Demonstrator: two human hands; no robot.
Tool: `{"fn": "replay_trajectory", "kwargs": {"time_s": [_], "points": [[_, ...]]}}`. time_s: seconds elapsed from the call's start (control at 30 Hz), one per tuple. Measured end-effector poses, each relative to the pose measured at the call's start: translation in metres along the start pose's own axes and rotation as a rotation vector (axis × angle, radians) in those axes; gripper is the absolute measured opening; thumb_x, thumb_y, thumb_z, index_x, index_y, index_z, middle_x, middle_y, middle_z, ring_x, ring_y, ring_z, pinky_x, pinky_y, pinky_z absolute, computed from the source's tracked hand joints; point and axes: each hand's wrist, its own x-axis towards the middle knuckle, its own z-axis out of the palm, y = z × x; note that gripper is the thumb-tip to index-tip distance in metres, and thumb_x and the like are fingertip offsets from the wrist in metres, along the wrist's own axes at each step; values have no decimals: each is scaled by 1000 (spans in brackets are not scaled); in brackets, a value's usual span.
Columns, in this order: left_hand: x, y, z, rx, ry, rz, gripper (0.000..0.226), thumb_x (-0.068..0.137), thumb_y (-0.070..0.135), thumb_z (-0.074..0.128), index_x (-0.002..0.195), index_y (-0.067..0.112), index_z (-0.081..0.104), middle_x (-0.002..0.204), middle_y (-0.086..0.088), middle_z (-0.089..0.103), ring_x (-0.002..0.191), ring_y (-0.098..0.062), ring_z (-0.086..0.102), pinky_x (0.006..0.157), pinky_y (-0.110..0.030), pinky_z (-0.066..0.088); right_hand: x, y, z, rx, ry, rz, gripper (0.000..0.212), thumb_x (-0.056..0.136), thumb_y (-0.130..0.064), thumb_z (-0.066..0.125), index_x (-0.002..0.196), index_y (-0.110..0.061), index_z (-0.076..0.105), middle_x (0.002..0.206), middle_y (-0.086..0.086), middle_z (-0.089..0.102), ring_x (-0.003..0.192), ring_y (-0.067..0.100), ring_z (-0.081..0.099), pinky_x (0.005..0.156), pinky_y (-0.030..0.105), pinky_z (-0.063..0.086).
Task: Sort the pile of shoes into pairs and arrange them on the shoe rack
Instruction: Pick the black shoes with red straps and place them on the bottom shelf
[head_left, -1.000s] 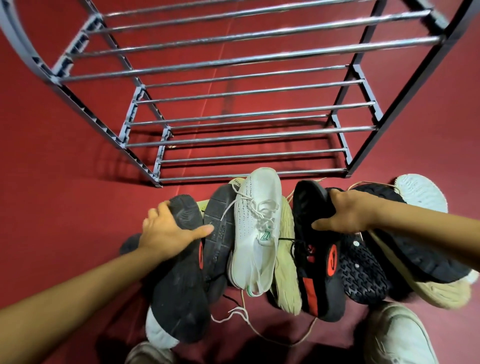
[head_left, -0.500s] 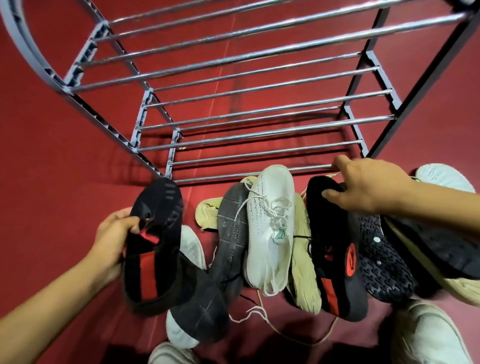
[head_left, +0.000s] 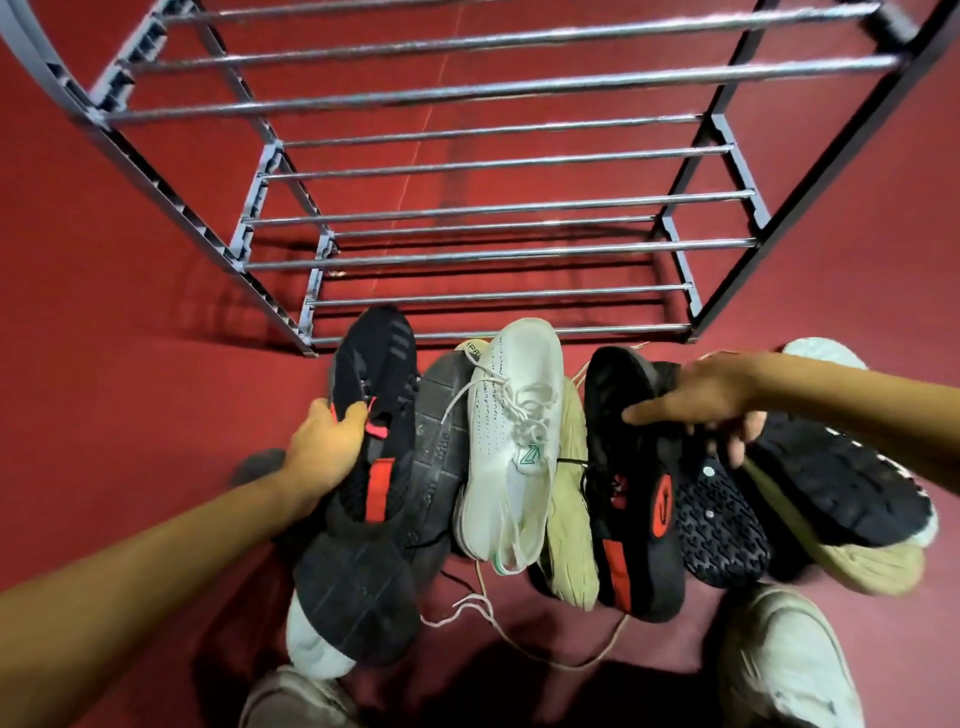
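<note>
A pile of shoes lies on the red floor in front of an empty metal shoe rack (head_left: 467, 208). My left hand (head_left: 327, 447) grips a black knit sneaker with red accents (head_left: 376, 384) by its collar, toe pointing at the rack. My right hand (head_left: 711, 400) rests on the matching black sneaker with a red logo (head_left: 634, 483), which lies on its side, fingers spread over it and the shoe beside it. Between them lie a white laced sneaker (head_left: 514, 441), a grey sole (head_left: 436, 452) and a beige sole (head_left: 569, 525).
Right of the pile lie a black studded sole (head_left: 722, 525), a large black-soled shoe (head_left: 836, 478) and a white shoe (head_left: 826, 353). Another black sole (head_left: 358, 597) lies under my left forearm. My knees in light trousers (head_left: 789, 660) are at the bottom edge. Loose laces trail on the floor.
My left hand lifted the black sneaker out of the pile, turned it upright and brought it toward the rack. My right hand shifted slightly on the matching black shoe.
</note>
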Motion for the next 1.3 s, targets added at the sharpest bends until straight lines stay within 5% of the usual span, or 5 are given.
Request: {"fn": "replay_trajectory", "kwargs": {"time_s": [0.4, 0.57, 0.87, 1.17, 1.3], "points": [[-30, -19, -14, -448, -73, -60, 16, 97, 1, 49, 102, -1, 63, 81, -15, 67, 57, -13, 66, 51, -19, 51, -45, -4, -10, 559, 263, -520, 22, 71, -18, 58, 51, -10, 53, 52, 7, 51, 47, 21, 50, 47, 34, 42], [-34, -14, -23, -639, -194, -115, 46, 69, 21, 71, 106, -6, 66, 104, -38, 67, 80, -40, 66, 74, -51, 54, -71, -51, -20, 833, 44, -665, 24, 59, -12, 44, 38, -22, 38, 43, -3, 31, 39, 12, 24, 40, 22, 21], [-3, 13, -29, -684, -11, 8, 16, 90, 5, 52, 81, 10, 64, 68, -9, 64, 65, -22, 56, 60, -28, 45, 8, -149, 6, 1177, -116, -756, 29, 101, -11, 51, 129, -17, 56, 122, 12, 68, 107, 26, 65, 102, 50, 49], [44, 39, -16, -730, 32, -105, 19, 90, 11, 54, 86, 5, 72, 82, -14, 73, 72, -27, 65, 68, -33, 48, 34, -164, -18, 852, 94, -557, 58, 90, -42, 64, 105, 14, 59, 87, 17, 65, 73, 25, 61, 70, 44, 54], [53, 31, -6, -707, 47, -152, 23, 89, 14, 54, 88, 1, 73, 80, -14, 74, 72, -28, 66, 68, -34, 49, 26, -150, -47, 666, 126, -573, 32, 97, -34, 59, 76, -10, 58, 67, 2, 64, 44, 6, 57, 45, 17, 48]]}}
